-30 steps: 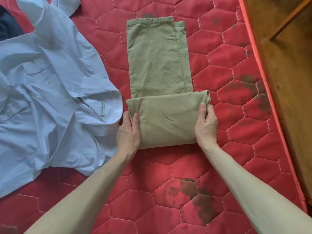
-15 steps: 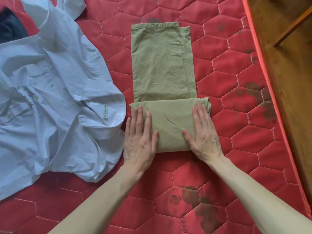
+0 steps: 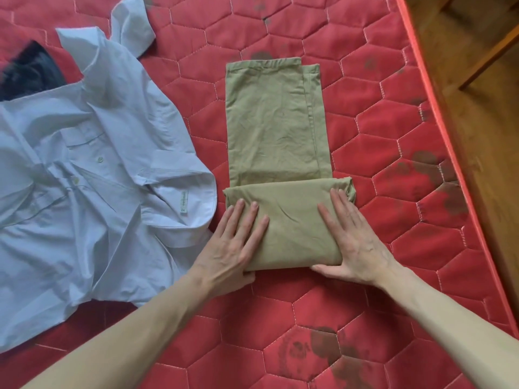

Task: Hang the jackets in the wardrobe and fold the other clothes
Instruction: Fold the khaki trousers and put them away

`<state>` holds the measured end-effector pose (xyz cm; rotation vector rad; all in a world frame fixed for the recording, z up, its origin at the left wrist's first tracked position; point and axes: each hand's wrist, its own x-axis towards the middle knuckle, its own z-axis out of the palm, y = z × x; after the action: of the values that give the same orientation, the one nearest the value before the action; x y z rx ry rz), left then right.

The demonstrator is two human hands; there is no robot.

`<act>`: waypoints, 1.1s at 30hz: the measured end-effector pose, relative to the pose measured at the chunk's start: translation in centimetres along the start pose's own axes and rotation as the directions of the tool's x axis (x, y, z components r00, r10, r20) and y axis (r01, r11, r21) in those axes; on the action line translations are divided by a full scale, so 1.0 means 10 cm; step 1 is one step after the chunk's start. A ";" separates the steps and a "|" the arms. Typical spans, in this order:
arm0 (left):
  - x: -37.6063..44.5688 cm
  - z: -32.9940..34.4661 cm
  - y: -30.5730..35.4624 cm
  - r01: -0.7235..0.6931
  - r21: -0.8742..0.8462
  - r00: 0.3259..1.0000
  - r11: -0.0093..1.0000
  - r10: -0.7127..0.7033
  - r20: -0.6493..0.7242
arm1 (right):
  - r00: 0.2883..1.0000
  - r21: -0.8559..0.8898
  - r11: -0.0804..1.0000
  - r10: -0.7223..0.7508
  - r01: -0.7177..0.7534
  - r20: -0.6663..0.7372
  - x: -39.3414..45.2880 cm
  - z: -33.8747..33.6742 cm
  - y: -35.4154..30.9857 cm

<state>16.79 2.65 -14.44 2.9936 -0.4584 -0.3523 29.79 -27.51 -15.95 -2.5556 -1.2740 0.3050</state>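
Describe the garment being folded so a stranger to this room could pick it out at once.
Start from the red quilted mattress with hexagon stitching. Near its middle lies a long olive-green pair of trousers, its near end doubled over, with the left hand and right hand pressing flat on that fold. Unlike the crumpled pale blue shirt beside it, it is a neat, narrow strip.

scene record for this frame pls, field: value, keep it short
surface: red quilted mattress, dark stains on it
item in work: khaki trousers, part folded, near end doubled over the rest
left hand: left hand, fingers straight, pressing flat on the fold's left side
right hand: right hand, fingers straight, pressing flat on the fold's right side
unfolded: light blue shirt, spread and crumpled, left of the trousers
other: dark garment, partly under the shirt, type unclear
beyond the mattress edge: wooden floor
wardrobe: not in view
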 end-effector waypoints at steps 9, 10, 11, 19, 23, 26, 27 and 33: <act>0.08 -0.31 0.29 0.155 -0.305 0.985 0.940 -0.169 -0.020 | 0.985 0.016 0.996 -0.094 0.093 0.145 0.02 -0.30 0.13; 0.07 -0.35 0.24 0.143 -0.351 0.987 0.925 -0.160 -0.018 | 0.983 0.020 0.996 -0.093 0.091 0.160 0.02 -0.34 0.13; 0.06 -0.40 0.20 0.134 -0.392 0.989 0.910 -0.150 -0.011 | 0.982 0.025 0.996 -0.087 0.084 0.169 0.01 -0.39 0.13; -0.14 -0.67 -0.02 0.133 -0.727 0.957 0.674 -0.279 -0.083 | 0.995 0.188 0.978 -0.083 0.091 -0.048 -0.17 -0.68 0.13; -0.36 -0.63 0.10 0.203 -0.846 0.898 0.494 -0.438 -0.040 | 0.994 0.284 0.959 0.029 0.002 -0.105 -0.32 -0.65 0.02; -0.44 -0.55 0.20 0.297 -0.876 0.849 0.381 -0.526 0.059 | 0.986 0.392 0.918 0.109 -0.052 -0.123 -0.39 -0.58 -0.10; -0.44 -0.53 0.23 0.312 -0.887 0.833 0.339 -0.547 0.083 | 0.984 0.447 0.890 0.149 -0.089 -0.100 -0.40 -0.56 -0.13; -0.23 -0.47 0.35 0.278 -0.960 0.647 0.013 -0.742 0.177 | 0.881 0.627 0.692 0.472 -0.357 -0.019 -0.22 -0.42 -0.34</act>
<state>14.82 0.25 -8.99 1.6734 0.7880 0.0117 27.23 -27.94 -10.69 -2.1877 -0.3934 0.4728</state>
